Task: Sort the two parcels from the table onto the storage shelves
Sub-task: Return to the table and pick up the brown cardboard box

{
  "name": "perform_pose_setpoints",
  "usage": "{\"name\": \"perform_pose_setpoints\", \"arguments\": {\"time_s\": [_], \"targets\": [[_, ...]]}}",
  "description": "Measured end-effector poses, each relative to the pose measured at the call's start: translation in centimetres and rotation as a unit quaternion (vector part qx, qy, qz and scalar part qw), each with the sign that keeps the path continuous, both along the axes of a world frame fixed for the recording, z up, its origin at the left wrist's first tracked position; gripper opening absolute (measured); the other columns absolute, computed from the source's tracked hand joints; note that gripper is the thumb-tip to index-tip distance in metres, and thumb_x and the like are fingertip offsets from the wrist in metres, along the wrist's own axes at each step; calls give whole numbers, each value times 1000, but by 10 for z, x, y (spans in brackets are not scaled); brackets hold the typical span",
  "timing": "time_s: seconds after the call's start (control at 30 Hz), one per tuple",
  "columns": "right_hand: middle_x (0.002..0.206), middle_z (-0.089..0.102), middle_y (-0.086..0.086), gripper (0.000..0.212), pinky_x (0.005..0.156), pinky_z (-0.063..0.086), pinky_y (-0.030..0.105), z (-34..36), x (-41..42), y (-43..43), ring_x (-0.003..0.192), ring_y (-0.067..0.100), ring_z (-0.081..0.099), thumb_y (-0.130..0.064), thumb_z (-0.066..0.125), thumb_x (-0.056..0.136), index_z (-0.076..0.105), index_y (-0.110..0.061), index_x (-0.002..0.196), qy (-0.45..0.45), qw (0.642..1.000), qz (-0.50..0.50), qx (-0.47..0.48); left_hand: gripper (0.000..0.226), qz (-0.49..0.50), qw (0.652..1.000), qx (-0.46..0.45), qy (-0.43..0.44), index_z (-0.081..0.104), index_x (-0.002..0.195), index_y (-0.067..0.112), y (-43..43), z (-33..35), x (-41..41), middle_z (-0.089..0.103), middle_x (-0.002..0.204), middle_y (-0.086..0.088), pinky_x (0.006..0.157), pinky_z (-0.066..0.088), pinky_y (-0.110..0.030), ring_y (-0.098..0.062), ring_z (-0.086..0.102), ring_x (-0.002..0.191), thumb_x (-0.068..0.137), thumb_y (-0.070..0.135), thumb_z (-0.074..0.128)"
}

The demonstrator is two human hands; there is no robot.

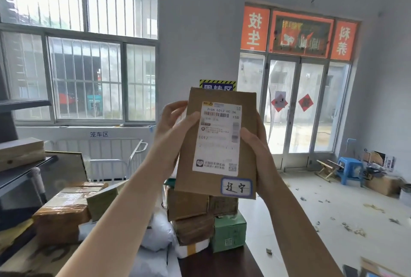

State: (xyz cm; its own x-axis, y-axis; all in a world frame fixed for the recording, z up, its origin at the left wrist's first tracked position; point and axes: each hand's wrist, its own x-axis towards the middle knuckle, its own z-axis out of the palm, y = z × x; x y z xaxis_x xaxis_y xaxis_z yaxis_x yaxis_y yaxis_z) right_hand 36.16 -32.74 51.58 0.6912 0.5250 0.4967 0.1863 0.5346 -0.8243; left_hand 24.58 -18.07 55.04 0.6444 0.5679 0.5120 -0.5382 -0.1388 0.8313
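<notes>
Parcel raised for label check; both hands on it.

Flat brown parcel held upright at chest height, above the cluttered table; left hand clasps its left edge, right hand its right edge, thumbs on the shipping label; shelves not identifiable; risk, as judged: misread label sends it to the wrong shelf; thin edge-only hold could let it slip onto the stacked boxes.
</notes>
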Motion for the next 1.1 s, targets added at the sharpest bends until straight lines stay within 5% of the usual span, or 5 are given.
{"name": "perform_pose_setpoints", "arguments": {"time_s": [0.2, 0.47, 0.67, 0.8, 1.1], "targets": [[75, 81, 7, 30, 50, 61, 27, 29, 0, -5, 59, 18, 77, -31, 46, 105, 67, -11, 112, 145, 985, 94, 23, 52, -93, 996, 2, -14, 58, 138, 22, 2, 2, 1, 59, 140, -14, 103, 43, -49, -34, 54, 132, 92, 45, 55], [141, 62, 22, 68, 102, 52, 56, 28, -21, 17, 128, 45, 60, -41, 64, 85, 52, -15, 147, 100, 991, 83, 32, 56, -104, 992, -34, -68, 47, 146, 24, 13, -9, -18, 64, 135, -12, 95, 52, -50, -31, 63, 118, 91, 32, 53], [138, 65, 17, 70, 100, 53, 53, 28, -47, 37, 122, 39, 64, -41, 63, 85, 48, -19, 149, 84, 984, 151, 42, 63, -25, 997, -35, -58, 48, 145, 23, 12, -4, -66, 64, 133, -15, 95, 50, -52, -34, 63, 115, 84, 33, 61], [123, 71, 12, 55, 84, 61, 45, 25, -74, 50, 102, 28, 72, -34, 56, 95, 48, -15, 147, 48, 972, 222, 62, 50, 92, 995, -22, -42, 58, 135, 27, -3, 1, -111, 74, 112, -7, 75, 58, -40, -24, 71, 95, 85, 33, 57], [139, 61, 27, 53, 92, 57, 52, -1, -176, 34, 114, 39, 66, -30, 51, 98, 48, -11, 147, 65, 873, 482, 46, 36, 377, 923, -63, -44, 60, 131, 29, -106, -23, -234, 77, 106, -6, 76, 60, -40, -20, 74, 88, 95, 24, 57]]}}
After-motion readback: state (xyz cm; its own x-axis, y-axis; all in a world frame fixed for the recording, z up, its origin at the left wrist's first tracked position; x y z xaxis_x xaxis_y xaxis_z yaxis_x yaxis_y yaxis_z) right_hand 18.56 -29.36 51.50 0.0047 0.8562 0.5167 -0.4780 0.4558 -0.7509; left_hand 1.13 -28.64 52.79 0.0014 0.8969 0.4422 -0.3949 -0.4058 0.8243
